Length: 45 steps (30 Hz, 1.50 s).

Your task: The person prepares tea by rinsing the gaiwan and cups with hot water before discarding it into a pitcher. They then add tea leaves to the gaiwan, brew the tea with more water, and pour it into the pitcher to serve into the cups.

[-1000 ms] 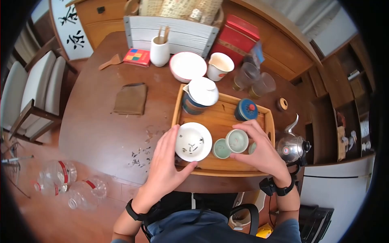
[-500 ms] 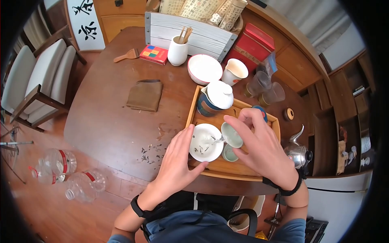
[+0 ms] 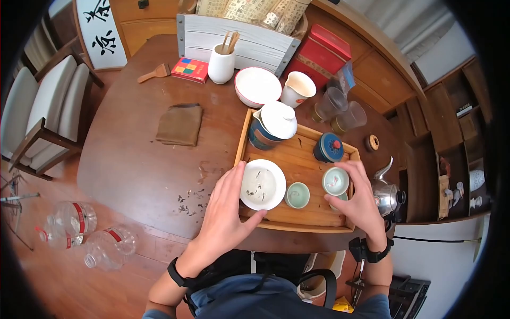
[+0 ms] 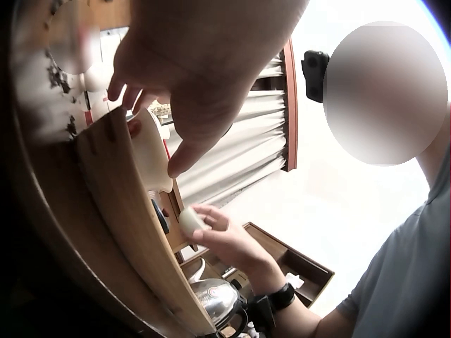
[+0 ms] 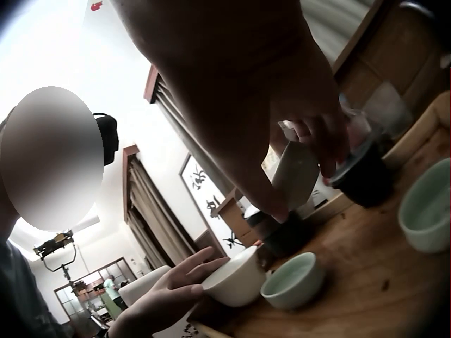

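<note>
Left hand (image 3: 226, 210): we see thumb and fingers holding the white bowl (image 3: 263, 184), smooth and round, with dark leaf bits inside.
Right hand (image 3: 361, 202): it pinches a pale green cup (image 3: 335, 181), small and glossy.
Between both hands: a second green cup (image 3: 297, 195) stands upright on the wooden tray (image 3: 313, 217).
Beyond left hand: we find a lidded pot (image 3: 278, 121), its top domed.
Beyond right hand: a round blue jar (image 3: 328, 150), red-knobbed.

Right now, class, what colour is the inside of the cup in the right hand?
Inside, the cup is pale green, best seen in the head view.
</note>
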{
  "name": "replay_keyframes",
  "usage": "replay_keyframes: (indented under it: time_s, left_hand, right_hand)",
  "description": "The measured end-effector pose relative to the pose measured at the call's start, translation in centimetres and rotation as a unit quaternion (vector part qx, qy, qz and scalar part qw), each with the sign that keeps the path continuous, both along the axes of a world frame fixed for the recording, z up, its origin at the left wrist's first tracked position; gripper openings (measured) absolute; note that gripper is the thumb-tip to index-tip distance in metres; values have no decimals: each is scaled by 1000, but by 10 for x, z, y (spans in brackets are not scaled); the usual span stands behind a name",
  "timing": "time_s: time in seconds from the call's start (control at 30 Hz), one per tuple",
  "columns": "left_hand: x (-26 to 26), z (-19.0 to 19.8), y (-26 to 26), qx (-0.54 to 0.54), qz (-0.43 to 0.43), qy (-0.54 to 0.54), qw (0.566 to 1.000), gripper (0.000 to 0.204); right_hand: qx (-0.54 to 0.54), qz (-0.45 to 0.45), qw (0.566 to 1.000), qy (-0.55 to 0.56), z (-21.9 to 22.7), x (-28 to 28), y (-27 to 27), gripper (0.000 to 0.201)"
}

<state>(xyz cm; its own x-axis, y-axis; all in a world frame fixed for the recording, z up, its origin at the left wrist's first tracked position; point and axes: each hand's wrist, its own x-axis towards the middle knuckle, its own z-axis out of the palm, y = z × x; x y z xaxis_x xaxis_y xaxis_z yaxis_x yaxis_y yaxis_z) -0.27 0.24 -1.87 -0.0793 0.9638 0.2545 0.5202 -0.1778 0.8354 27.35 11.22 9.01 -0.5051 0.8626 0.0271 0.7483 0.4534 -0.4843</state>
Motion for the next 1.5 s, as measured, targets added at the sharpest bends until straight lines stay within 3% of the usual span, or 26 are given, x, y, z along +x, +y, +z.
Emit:
replay_keyframes:
  time_s: [0.07,0.17,0.43,0.53,0.8,1.13,1.23,1.5]
  left_hand:
    - [1,0,0,3,0,-2,1000,112]
    - [1,0,0,-4,-1,1,1000,112]
    - [1,3,0,-15,-2,7,1000,112]
    - [1,2,0,-11,2,11,1000,112]
    - [0,4,0,-8,-2,11,1000,108]
    - [0,4,1,-6,-2,17,1000,108]
    - [0,4,1,-8,-4,15,1000,108]
    - [-1,3,1,-15,-5,0,1000,109]
  right_hand:
    - [-69,-49,996,5,-18,21,-2,65]
    - [-98,-41,994,-29,-37,34,-8,65]
    - [-78,-6,992,-103,-49,32,-9,70]
    - [0,56,994,-91,-41,17,-9,74]
    - [-1,135,988,-76,-63,-17,1,75]
    - [-34,87,994,-50,-29,-24,10,66]
    - [-162,43,985,50,-20,-33,10,67]
    - [-90,135,986,49,-8,-66,11,65]
